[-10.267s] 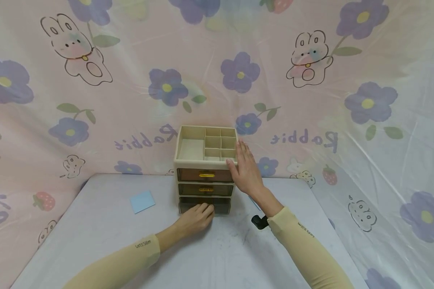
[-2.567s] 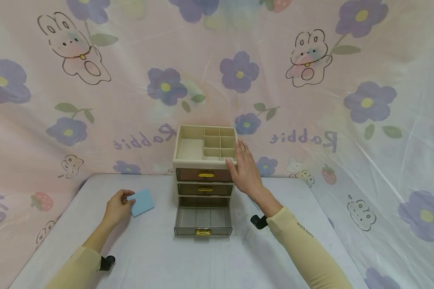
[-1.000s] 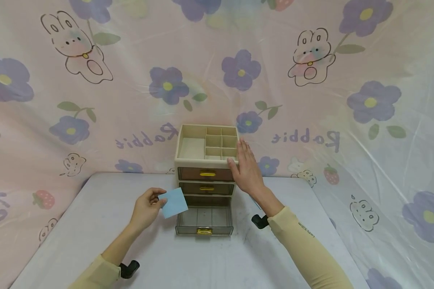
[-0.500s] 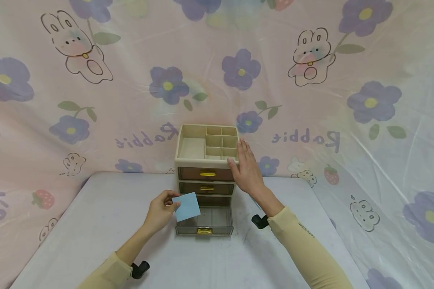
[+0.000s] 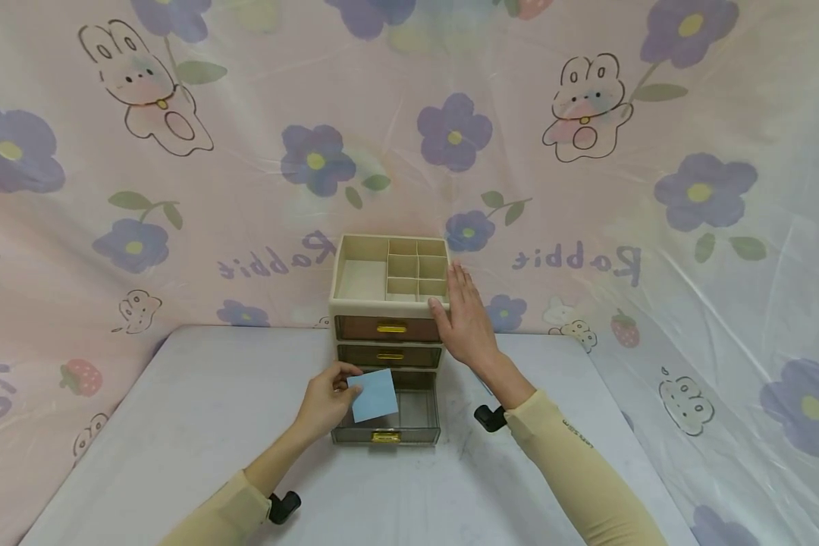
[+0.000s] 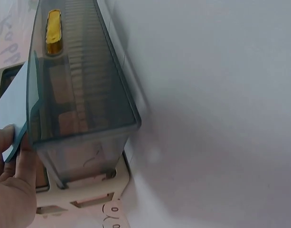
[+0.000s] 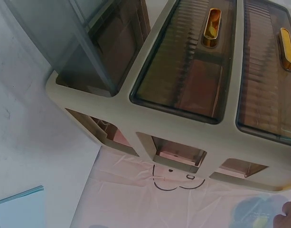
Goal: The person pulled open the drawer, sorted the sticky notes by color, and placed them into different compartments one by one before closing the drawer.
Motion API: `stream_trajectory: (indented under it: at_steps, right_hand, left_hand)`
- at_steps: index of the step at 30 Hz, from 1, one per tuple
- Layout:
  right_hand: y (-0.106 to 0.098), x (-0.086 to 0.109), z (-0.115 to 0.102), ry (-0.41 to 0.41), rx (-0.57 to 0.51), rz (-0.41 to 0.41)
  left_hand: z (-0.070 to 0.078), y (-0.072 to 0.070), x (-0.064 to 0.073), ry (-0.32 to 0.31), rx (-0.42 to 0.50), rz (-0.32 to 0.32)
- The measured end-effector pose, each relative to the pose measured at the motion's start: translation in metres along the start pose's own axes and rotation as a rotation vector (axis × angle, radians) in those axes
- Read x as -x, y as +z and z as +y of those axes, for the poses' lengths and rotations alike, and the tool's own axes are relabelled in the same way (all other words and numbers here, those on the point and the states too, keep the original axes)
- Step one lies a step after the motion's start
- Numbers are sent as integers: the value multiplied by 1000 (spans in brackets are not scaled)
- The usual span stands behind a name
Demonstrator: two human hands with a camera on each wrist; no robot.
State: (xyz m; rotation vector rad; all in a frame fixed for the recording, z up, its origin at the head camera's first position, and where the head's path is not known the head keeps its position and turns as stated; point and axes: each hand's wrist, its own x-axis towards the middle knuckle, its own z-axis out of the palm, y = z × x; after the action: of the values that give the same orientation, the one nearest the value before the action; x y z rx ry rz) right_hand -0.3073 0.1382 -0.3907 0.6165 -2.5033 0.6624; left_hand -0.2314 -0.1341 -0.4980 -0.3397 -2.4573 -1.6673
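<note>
My left hand pinches a light blue sticky note pad by its left edge, thumb on top. The pad is above the pulled-out bottom drawer, a smoky clear drawer with a gold handle. In the left wrist view the pad sits beside the drawer's upper rim; I cannot tell whether they touch. My right hand rests with straight fingers against the right side of the cream desktop drawer organizer. Only its fingertips show in the right wrist view.
The organizer's two upper drawers are closed. Its top has one large and several small compartments. Another blue pad lies on the white table to the organizer's right, mostly hidden by the right forearm in the head view. A patterned curtain hangs behind.
The bottom drawer was pulled out by my left hand, which then took the blue sticky note pad from the table and carried it rightward over the drawer. My right hand stays put.
</note>
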Motion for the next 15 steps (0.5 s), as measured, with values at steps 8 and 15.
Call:
stream_trajectory:
  at_steps: [8,15]
  right_hand:
    - [2,0,0,3,9,13]
    - [5,-1,-1,2,10,26]
  left_hand:
    - [-3,14,-8,31,8,-49]
    - [-6,22,-14,29,-1,-109]
